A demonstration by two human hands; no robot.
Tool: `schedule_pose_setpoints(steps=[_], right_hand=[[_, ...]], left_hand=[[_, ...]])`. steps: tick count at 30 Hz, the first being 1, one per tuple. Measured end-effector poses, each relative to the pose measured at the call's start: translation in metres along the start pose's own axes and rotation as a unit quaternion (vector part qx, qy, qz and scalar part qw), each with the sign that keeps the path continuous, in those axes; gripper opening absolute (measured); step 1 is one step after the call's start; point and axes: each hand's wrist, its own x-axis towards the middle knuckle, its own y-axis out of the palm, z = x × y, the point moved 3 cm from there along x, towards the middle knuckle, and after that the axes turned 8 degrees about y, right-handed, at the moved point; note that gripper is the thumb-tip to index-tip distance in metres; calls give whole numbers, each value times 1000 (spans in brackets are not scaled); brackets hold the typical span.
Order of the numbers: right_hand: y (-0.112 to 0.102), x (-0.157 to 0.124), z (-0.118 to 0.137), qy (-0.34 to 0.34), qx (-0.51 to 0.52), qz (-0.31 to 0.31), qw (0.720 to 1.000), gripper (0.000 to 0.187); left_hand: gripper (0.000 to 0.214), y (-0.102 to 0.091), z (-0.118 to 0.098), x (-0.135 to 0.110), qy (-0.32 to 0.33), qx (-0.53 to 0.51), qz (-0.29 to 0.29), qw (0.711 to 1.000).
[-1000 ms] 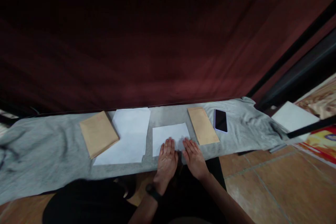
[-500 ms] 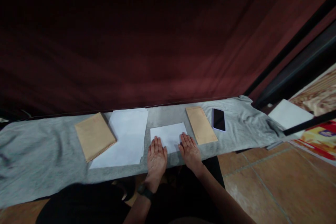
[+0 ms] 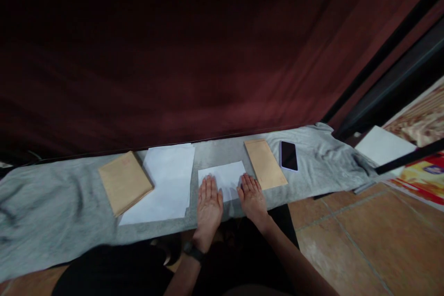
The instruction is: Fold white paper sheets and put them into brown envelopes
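Head view: both hands are laid flat, palms down, on the near part of a white sheet [image 3: 224, 173]. The left hand [image 3: 209, 201] is held open, its fingers straight and close together, and is pressed on the sheet's near left corner; nothing is gripped. The right hand [image 3: 252, 195] is likewise spread flat, on the near right corner. A gap is left between the two hands, and the sheet is seen through it. A dark watch [image 3: 192, 250] is worn on the left wrist.

The sheet is set in the middle of the counter [image 3: 222, 150], close to the front edge, on a grey cloth [image 3: 52, 203] by which the counter is covered. Just left of it a paper stack [image 3: 166, 185] is laid, with a brown left envelope [image 3: 124, 181] overlapping its far left side. Just right of the sheet a right envelope [image 3: 265, 163] is placed, and a phone [image 3: 288, 155] is set face up beside that. A dark red curtain [image 3: 194, 55] is hung behind.
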Motion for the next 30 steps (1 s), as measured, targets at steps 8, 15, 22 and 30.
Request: schedule_pose_setpoints(steps=[8, 15, 22, 30], right_hand=[[4, 24, 35, -78, 32, 73, 994, 48], [18, 30, 40, -114, 37, 94, 988, 46], [22, 32, 28, -90, 14, 59, 994, 50], [23, 49, 6, -30, -6, 8, 1000, 52]], left_hand=[[52, 15, 0, 5, 22, 20, 49, 998], [52, 11, -2, 20, 32, -1, 63, 998], [58, 26, 6, 27, 4, 0, 58, 998], [60, 24, 22, 21, -44, 13, 25, 999]])
